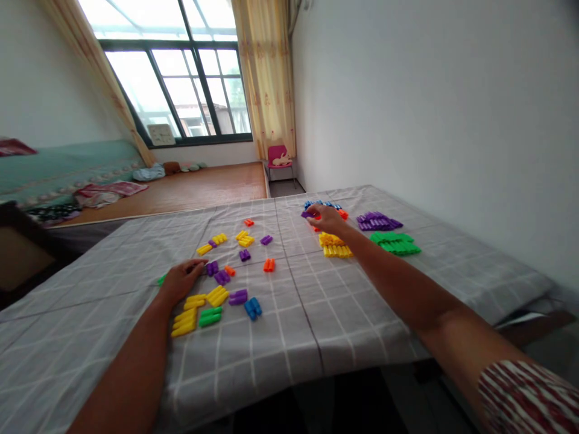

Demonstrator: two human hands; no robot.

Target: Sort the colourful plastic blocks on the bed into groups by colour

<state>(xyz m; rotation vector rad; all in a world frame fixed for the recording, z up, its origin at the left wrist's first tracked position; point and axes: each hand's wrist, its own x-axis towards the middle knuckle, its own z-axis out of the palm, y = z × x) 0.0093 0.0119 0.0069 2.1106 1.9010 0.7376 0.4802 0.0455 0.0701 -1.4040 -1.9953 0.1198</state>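
Purple piece [306,214] pinched in right hand [326,219], yellow stack [336,249] seen on its near side; left hand [183,277] placed beside purple pair [212,268], grip can't be told

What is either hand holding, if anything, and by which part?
The right hand pinches a purple piece, seemingly by its right end. Whether the left hand holds anything cannot be told.

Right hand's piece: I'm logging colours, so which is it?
The piece in the right hand is purple; best view: head.
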